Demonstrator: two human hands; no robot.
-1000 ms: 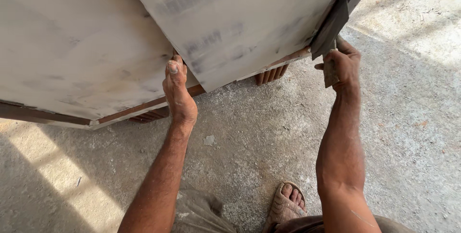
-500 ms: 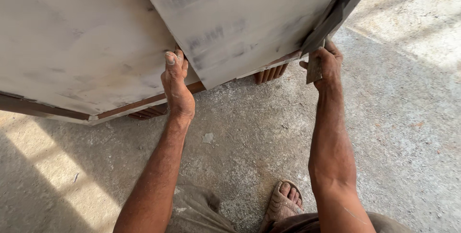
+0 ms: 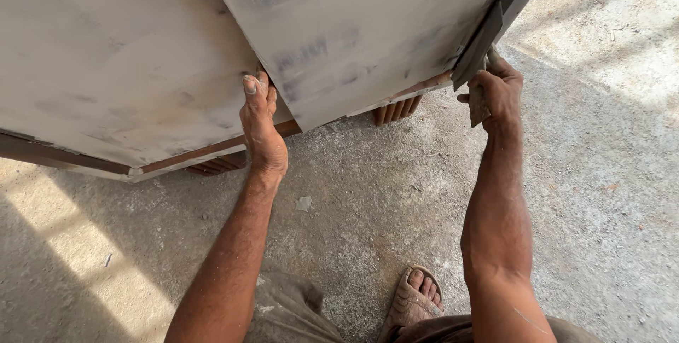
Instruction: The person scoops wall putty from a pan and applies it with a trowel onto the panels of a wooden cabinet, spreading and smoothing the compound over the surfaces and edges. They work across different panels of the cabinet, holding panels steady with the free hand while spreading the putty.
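Above a dusty concrete floor [image 3: 368,194], the right hand [image 3: 498,88] clamps a folded sanding sheet [image 3: 479,106] to the upper primed panel's [image 3: 353,32] dark edge, while the left hand [image 3: 262,127] grips its lower edge.

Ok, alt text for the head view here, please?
Seen from above, the left hand grips the lower edge of a large pale, dust-smeared flat panel, while the right hand presses a small folded grey abrasive pad against its dark right edge. Below lie the rough concrete floor and a sandalled foot.
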